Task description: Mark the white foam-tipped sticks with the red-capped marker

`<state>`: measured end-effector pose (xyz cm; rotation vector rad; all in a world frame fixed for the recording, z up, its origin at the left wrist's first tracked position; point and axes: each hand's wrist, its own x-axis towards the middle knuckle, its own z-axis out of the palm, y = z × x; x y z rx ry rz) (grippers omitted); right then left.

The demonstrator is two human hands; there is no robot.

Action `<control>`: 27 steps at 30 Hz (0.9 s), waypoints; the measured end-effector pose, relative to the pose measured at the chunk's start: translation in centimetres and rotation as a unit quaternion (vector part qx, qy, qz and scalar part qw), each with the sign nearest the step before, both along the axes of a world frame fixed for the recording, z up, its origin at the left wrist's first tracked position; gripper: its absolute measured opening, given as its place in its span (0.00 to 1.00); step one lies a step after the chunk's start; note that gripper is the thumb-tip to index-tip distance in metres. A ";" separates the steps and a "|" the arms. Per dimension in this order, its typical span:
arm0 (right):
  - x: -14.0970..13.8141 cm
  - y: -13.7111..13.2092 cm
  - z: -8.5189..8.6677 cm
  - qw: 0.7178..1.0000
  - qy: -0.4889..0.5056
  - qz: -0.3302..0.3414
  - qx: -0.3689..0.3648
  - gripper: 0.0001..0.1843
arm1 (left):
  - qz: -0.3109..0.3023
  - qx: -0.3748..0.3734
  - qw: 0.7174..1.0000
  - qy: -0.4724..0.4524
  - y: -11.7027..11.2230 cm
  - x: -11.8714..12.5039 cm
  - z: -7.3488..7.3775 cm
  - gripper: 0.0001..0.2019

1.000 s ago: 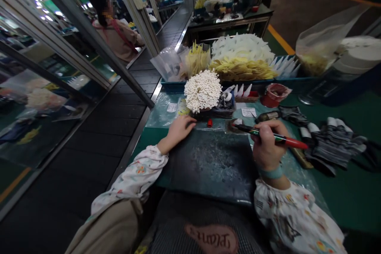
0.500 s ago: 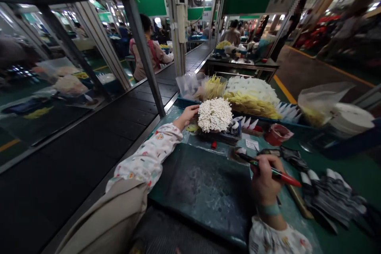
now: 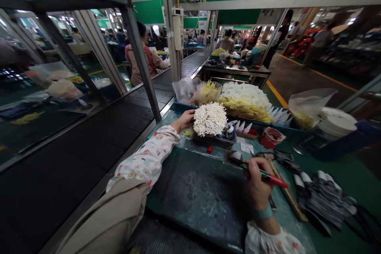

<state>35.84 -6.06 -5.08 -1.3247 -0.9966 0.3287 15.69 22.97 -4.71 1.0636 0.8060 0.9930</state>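
My right hand (image 3: pixel 257 184) is closed round a red and black pen-like tool (image 3: pixel 262 172), its dark tip resting near a small white-topped piece (image 3: pixel 236 154) on the worn dark mat (image 3: pixel 202 194). My left hand (image 3: pixel 185 120) reaches forward and touches the left side of a dense round cluster of small white beads (image 3: pixel 210 118). Its fingers curl against the cluster and I cannot tell if they hold anything. A small red piece (image 3: pixel 209 149) lies on the table below the cluster.
Blue tray (image 3: pixel 181 107) behind holds yellow strips (image 3: pixel 244 108), white petals (image 3: pixel 245 92) and plastic bags. A red cup (image 3: pixel 270 138), striped gloves (image 3: pixel 323 198) and white rolls (image 3: pixel 339 121) lie to the right. A black conveyor belt (image 3: pixel 98 135) runs on the left; other people work beyond.
My left hand went from the table edge up to the white cluster's left side. My head lifted, showing more of the hall. The right hand kept the pen.
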 end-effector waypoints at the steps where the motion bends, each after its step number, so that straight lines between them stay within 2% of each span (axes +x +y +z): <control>1: -0.1 0.0 0.0 1.000 0.001 -0.002 -0.001 0.20 | 0.018 0.003 1.000 -0.006 -0.2 0.1 -0.3 0.18; 5: -0.4 0.0 0.1 1.000 0.023 -0.005 0.000 0.20 | 0.087 0.007 0.996 -0.036 -0.4 0.9 -1.5 0.18; 10: -0.4 0.2 -0.1 1.000 0.015 -0.008 0.002 0.21 | 0.131 -0.014 0.989 -0.072 0.1 1.8 -1.9 0.08; 16: -0.3 0.5 -0.5 1.000 0.029 -0.003 0.009 0.23 | 0.115 -0.038 0.986 -0.111 -0.1 1.8 -1.2 0.08; 22: -0.8 0.6 0.2 1.000 0.021 0.006 0.021 0.23 | 0.087 -0.085 0.985 -0.125 0.0 1.3 -0.6 0.11; 27: -0.9 0.6 0.6 0.999 0.014 -0.004 0.029 0.22 | 0.126 -0.080 0.980 -0.130 0.5 1.1 -0.6 0.12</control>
